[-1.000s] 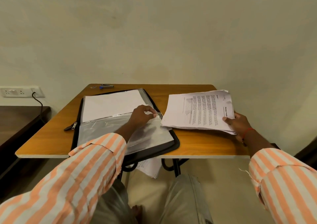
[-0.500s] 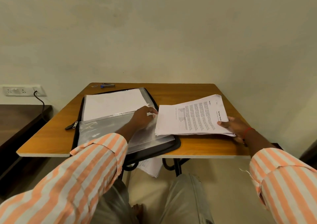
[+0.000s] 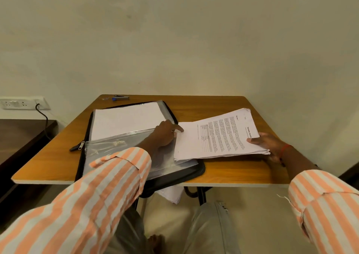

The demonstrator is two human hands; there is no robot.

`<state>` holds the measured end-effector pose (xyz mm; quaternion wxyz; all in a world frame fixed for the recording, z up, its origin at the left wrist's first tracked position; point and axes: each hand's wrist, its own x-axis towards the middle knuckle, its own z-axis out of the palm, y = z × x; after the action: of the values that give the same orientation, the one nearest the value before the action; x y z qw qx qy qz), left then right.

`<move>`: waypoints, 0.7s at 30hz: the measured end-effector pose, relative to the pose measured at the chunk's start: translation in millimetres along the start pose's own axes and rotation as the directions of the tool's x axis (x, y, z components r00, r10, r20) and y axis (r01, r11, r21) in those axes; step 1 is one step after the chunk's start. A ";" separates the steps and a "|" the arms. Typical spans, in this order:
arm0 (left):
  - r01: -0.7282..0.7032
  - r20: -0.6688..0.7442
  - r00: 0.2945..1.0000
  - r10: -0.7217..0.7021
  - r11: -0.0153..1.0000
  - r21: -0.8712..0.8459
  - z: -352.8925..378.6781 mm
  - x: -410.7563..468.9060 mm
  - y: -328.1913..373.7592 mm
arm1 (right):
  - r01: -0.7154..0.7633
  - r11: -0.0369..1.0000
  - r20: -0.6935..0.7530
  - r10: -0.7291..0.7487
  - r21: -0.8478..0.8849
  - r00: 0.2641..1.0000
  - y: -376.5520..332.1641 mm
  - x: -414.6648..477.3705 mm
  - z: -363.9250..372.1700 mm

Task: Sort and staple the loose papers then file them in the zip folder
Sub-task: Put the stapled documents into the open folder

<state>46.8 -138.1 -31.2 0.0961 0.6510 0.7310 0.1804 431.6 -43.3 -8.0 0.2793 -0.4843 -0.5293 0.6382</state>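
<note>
Head view: a rectangular wooden desk (image 3: 223, 108) with a pale edge band and rounded far corners carries one black zip folder (image 3: 194, 173), lying open. Its near right corner overhangs the desk's front edge. Inside it lie glossy clear plastic sleeves (image 3: 116, 146), crinkled and reflecting light, and a plain white sheet (image 3: 126, 119) lies flat toward the back. One metal zipper pull (image 3: 77, 146) trails off the folder's left side.

A single stack of printed papers (image 3: 217, 137), several sheets thick with dense black text, sits tilted, its left end over the folder's right rim. The right hand (image 3: 268, 144) pinches the stack's right edge, thumb on top and fingers beneath; a red thread (image 3: 284, 149) circles that wrist. The left hand (image 3: 165, 135) rests on the sleeve's far right edge, its index finger straight and touching the stack's left corner, the other fingers bent down. Whether they grip the sleeve cannot be told.

One small blue and black stapler (image 3: 120, 98) lies at the far left edge. Bare wood shows along the desk's left side, and behind and in front of the stack on the right.
</note>
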 end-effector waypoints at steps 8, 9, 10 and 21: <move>-0.187 0.136 0.975 0.177 0.980 0.063 -17.0 16.9 -2.6 | -0.005 1.000 0.017 0.005 0.001 1.000 5.3 7.4 -2.6; -0.204 0.149 0.970 0.190 0.975 0.088 -18.7 18.6 -3.2 | -0.011 1.000 0.022 0.012 -0.009 1.000 5.1 9.4 -2.6; -0.217 0.161 0.967 0.198 0.970 0.107 -20.5 18.7 -3.6 | -0.018 1.000 0.029 0.018 -0.010 0.999 5.3 10.9 -3.2; -0.243 0.151 0.963 0.225 0.962 0.120 -29.5 35.3 -11.9 | -0.090 0.996 0.147 0.086 0.026 0.985 -1.2 14.9 -2.5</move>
<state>20.1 -108.5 -5.4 0.0787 0.7488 0.6512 0.0950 428.2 -28.9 -11.6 0.2194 -0.4548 -0.5158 0.6920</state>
